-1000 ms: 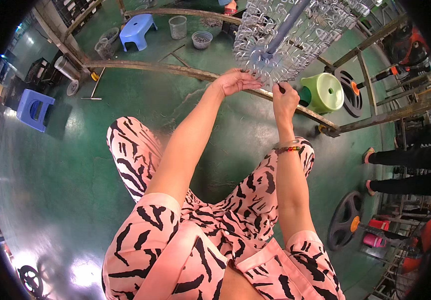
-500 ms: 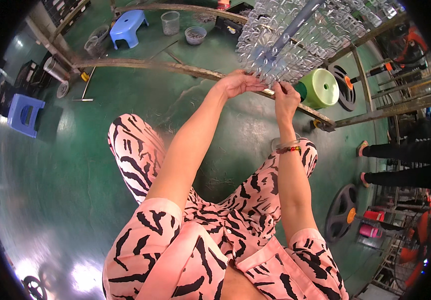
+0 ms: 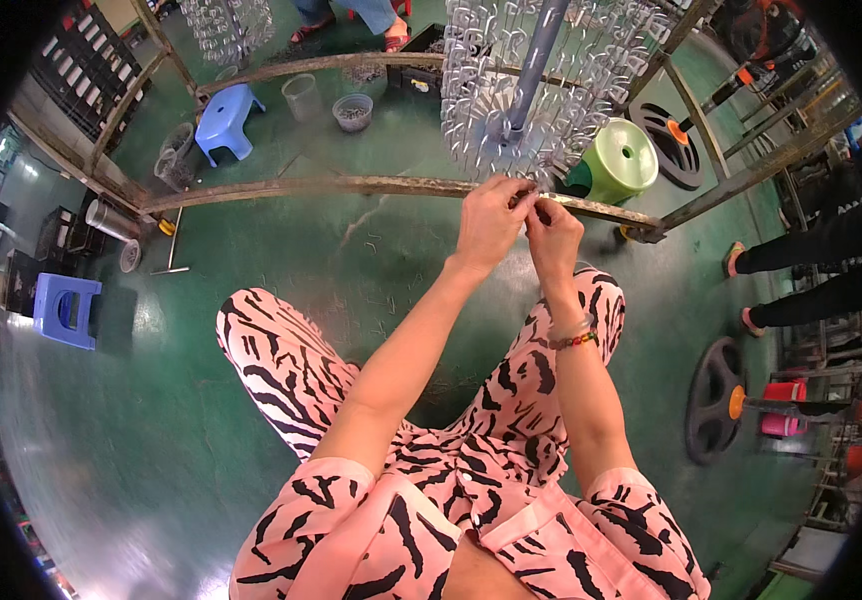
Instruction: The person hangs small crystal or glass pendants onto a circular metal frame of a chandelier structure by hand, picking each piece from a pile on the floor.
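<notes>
A hanging rack (image 3: pixel 528 90) with a thick grey centre rod carries dense rows of small bent metal hooks, at the top of the view. Just under its lower end my two hands meet at the fingertips, in front of a worn metal frame bar (image 3: pixel 351 186). My left hand (image 3: pixel 489 225) is closed in a pinch, its back toward me. Close against it, my right hand (image 3: pixel 554 240) pinches too, with a bead bracelet and a bangle on that wrist. Whatever sits between the fingertips is too small and covered to make out.
Beyond the bar stand a green stool (image 3: pixel 619 160), a blue stool (image 3: pixel 228 122), and a tub of small metal parts (image 3: pixel 352 113). Another blue stool (image 3: pixel 66 310) is at left. At right are a black wheel-shaped base (image 3: pixel 714 400) and a person's dark-trousered legs (image 3: pixel 801 245).
My left hand has gone from stretched fingers at the rack's lower edge to a pinch beside my right. Both hands now sit a little below the rack. The view has shifted.
</notes>
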A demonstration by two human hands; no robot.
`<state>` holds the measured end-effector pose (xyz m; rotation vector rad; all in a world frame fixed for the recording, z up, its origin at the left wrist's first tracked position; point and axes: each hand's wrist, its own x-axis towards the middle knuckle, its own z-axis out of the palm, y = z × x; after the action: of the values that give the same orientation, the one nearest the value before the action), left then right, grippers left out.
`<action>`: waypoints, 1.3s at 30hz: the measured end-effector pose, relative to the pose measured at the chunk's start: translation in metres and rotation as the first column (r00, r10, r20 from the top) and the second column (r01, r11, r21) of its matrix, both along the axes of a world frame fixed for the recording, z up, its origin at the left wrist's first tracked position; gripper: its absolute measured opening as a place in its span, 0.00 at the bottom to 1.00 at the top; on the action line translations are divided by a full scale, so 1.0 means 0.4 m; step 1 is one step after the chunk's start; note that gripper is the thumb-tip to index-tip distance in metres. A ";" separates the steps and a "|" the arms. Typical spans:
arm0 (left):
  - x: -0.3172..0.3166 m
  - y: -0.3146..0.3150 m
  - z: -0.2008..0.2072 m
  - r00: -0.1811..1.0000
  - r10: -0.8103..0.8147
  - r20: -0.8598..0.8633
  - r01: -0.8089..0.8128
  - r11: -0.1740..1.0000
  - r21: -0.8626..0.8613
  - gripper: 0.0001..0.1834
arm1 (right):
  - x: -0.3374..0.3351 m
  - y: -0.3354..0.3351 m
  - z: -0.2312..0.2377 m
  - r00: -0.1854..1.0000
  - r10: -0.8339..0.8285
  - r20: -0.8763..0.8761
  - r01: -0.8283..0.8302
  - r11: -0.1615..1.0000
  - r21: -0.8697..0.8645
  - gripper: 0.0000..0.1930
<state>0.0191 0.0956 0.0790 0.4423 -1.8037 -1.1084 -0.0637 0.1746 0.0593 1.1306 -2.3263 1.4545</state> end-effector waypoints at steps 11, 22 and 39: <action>0.013 0.038 -0.062 0.974 0.172 -0.147 -0.213 0.917 -0.338 0.07 | -0.003 0.055 0.133 0.969 0.138 0.203 -0.145 0.989 0.023 0.10; 0.055 0.060 -0.068 0.926 0.205 -0.317 -0.227 0.973 -0.036 0.05 | 0.032 0.049 0.087 0.854 0.193 0.483 -0.152 0.981 -0.123 0.12; 0.200 0.074 -0.315 0.673 -0.334 0.660 0.138 0.933 0.332 0.09 | 0.035 0.108 -0.079 0.958 0.204 0.199 -0.273 0.862 0.428 0.12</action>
<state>0.0989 0.1252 -0.0470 0.9102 -2.4557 -1.4996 -0.0496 0.2178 0.0275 1.5223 -2.8121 1.1170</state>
